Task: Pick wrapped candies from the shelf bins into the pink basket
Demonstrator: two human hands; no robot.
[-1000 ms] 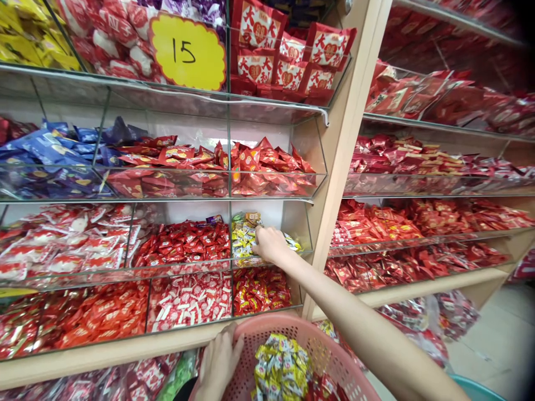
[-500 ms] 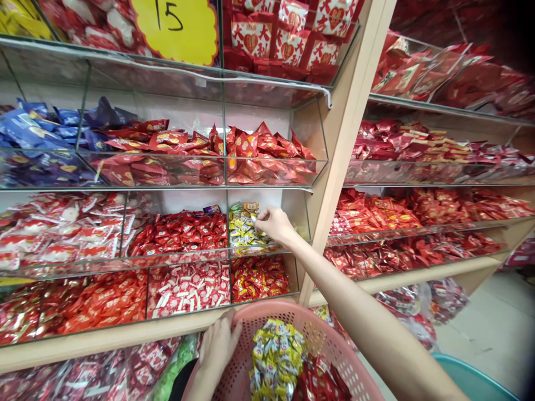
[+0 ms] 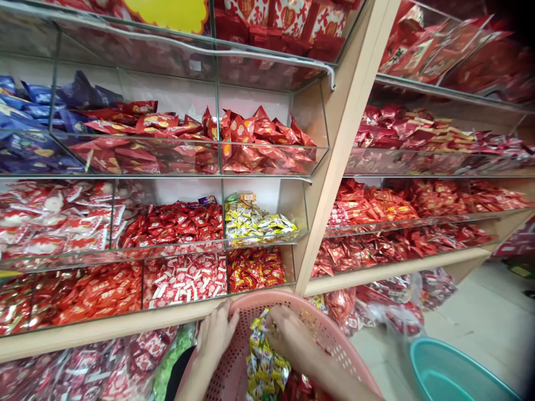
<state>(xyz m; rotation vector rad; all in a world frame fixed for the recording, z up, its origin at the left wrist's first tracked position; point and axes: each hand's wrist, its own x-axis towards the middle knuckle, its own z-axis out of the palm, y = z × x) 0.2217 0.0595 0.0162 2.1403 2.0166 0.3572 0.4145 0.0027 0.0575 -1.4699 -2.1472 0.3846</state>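
Observation:
A pink perforated plastic basket (image 3: 330, 323) stands against the lower shelf edge, holding a heap of yellow-and-white wrapped candies (image 3: 263, 362) and some dark red packets (image 3: 303, 387). My left hand (image 3: 215, 332) grips the basket's left rim, fingers against the wooden shelf edge. Inside the basket, my right hand (image 3: 290, 337) is over the yellow candies, blurred by motion. Its fingertips point down and are partly hidden, so what they hold is unclear. Matching yellow candies (image 3: 261, 223) fill a small clear bin at the right end of the shelf above.
Clear-fronted bins of red candies (image 3: 178, 223) and red-and-yellow candies (image 3: 257, 267) surround the yellow bin. A wooden upright (image 3: 338, 133) divides the shelving. Bagged sweets (image 3: 104, 362) lie under the bottom shelf. A teal tub (image 3: 455, 367) is on the tiled floor at right.
My right hand has moved down from the yellow candy bin into the pink basket. My left hand stays at the rim. The view has tilted slightly down.

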